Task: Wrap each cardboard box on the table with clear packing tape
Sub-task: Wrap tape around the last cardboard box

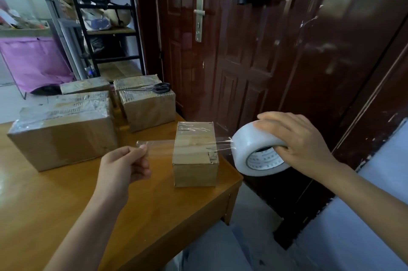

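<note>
A small cardboard box (195, 156) stands near the right edge of the wooden table (154, 211), with some clear tape stuck on its top. My right hand (295, 145) grips a roll of clear packing tape (254, 149) just right of the box, past the table edge. A strip of clear tape (161, 146) stretches from the roll across the box's top to the left. My left hand (125, 164) pinches the free end of that strip, left of the box and above the table.
A large taped box (64, 134) lies at the left, with more boxes (148, 107) behind it. Black scissors (159, 88) lie on a rear box. A dark wooden door (242, 39) stands close on the right, a black shelf rack (106, 17) at the back.
</note>
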Available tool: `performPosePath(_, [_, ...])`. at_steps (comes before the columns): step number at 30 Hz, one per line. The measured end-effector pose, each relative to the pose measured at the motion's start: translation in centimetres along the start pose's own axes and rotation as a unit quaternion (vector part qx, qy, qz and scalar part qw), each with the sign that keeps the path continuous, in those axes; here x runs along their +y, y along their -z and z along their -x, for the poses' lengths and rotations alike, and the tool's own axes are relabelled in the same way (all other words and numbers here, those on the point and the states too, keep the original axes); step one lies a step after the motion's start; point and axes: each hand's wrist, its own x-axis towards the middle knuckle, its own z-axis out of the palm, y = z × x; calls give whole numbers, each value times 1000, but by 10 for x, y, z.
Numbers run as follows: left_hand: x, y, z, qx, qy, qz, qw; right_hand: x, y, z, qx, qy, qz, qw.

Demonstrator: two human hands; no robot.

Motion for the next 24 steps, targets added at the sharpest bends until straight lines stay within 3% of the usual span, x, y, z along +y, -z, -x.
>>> performPosePath(13, [-9, 7, -6, 16, -6, -3, 1000, 1, -24, 5, 7, 24, 21, 999])
performPosePath(19, [-26, 4, -10, -1, 49, -26, 998, 1, -40, 12, -2, 34, 25, 999])
performPosePath(24, [-42, -7, -14, -23, 41, -181, 982, -4, -48, 3, -4, 25, 6, 1000])
